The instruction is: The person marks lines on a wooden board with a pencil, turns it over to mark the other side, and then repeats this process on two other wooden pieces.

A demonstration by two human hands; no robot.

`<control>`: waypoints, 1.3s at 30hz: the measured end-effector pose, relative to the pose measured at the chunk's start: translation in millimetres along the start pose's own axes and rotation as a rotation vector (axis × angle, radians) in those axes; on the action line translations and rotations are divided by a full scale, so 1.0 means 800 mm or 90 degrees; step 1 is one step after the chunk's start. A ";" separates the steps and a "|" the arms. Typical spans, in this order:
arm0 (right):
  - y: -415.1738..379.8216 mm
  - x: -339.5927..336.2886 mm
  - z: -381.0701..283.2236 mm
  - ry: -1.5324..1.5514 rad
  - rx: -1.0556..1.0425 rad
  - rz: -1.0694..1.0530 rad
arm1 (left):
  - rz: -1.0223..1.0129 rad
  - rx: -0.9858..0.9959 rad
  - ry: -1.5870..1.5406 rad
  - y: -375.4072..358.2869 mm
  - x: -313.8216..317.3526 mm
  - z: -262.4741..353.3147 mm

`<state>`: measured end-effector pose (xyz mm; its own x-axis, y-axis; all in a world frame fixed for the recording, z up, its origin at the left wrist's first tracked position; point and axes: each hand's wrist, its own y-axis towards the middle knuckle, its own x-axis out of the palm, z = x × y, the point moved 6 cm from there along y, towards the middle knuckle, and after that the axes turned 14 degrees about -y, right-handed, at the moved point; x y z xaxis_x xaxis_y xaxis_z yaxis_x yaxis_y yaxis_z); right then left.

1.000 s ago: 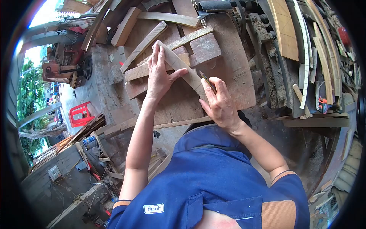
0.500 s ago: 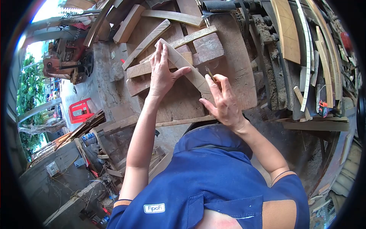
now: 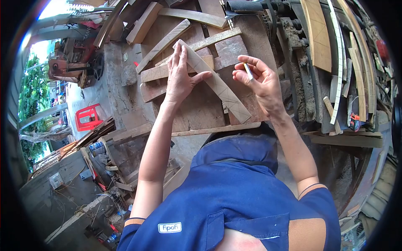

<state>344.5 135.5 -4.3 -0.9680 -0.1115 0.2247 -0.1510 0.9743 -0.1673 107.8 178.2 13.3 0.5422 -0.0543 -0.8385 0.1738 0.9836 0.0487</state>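
Observation:
A long wooden strip [image 3: 220,88] with pencil lines drawn across it lies slanted over other wood pieces on the worktable. My left hand [image 3: 181,77] rests on the strip's upper part, fingers stretched out and thumb spread to the right. In my right hand [image 3: 263,81], raised to the right of the strip and apart from it, is a pencil [image 3: 248,72] pinched between thumb and fingers. Under the strip lie a wooden block [image 3: 153,74] and a thin wooden bar [image 3: 220,39]. A squarish reddish block [image 3: 231,51] sits between the strip and the bar.
Several more wood pieces, such as a plank [image 3: 201,17], lie at the table's far side. Long boards [image 3: 316,37] and a tape measure [image 3: 355,122] are stacked at right. A red plastic stool [image 3: 88,118] stands on the floor at left.
My right hand has lifted off the strip's lower end and moved up and right with the pencil, uncovering the marked lines. My left hand has stayed nearly in place.

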 end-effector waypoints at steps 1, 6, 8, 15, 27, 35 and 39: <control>0.003 -0.001 0.000 0.000 0.000 -0.001 | -0.006 -0.003 0.010 0.000 0.000 0.000; 0.020 0.009 -0.001 -0.126 -0.044 0.002 | -0.010 0.000 0.020 0.001 0.001 0.000; 0.032 0.022 0.004 -0.191 -0.115 0.020 | -0.011 -0.001 0.019 0.000 0.000 0.001; 0.047 0.060 -0.006 -0.428 -0.289 0.057 | -0.014 -0.004 0.022 0.002 -0.001 0.003; 0.059 0.086 -0.012 -0.579 -0.381 0.054 | -0.016 0.010 0.018 0.001 0.002 -0.005; 0.057 0.078 -0.020 -0.559 -0.359 0.029 | -0.009 0.013 0.010 0.001 0.002 -0.003; 0.066 0.079 -0.024 -0.563 -0.338 0.014 | -0.016 0.009 0.013 0.002 0.002 0.000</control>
<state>279.3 183.5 19.9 -0.8035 0.0121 -0.5952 -0.2313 0.9149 0.3309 108.9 179.6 11.7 0.5205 -0.0747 -0.8506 0.1986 0.9794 0.0355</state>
